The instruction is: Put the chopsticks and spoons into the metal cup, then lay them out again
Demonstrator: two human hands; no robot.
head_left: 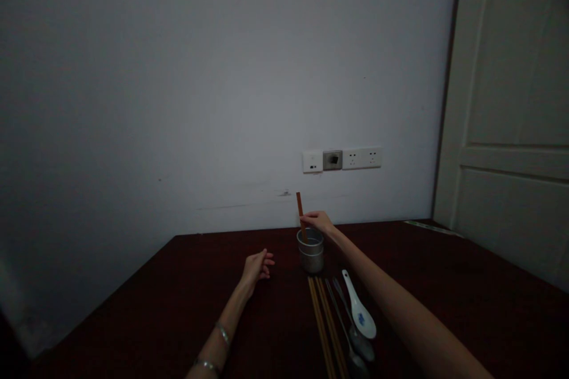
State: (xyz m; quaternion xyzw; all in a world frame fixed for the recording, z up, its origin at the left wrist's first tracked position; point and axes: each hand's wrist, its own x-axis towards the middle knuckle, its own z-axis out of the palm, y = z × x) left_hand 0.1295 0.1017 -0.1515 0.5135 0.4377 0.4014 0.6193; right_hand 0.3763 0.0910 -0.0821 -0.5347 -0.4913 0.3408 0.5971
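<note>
My right hand (317, 220) pinches a flat, reddish-brown wooden stick (299, 204) above a metal cup (311, 260). The stick's lower end is inside the cup's mouth. To the cup's left, my left hand (256, 266) rests near the table with loosely bent fingers apart and nothing in them. In front of the cup lie several wooden chopsticks (326, 325), side by side. Two long-handled metal spoons (362, 344) lie to their right. A white ceramic spoon (363, 318) with a blue mark overlaps one of them, beneath my right forearm.
The dark red table (155, 302) reaches back to a pale wall (222, 100). Wall sockets (362, 157) are mounted behind the cup. A light panelled door (515, 100) stands at the right, and a thin patterned strip (433, 228) lies near the table's back right edge.
</note>
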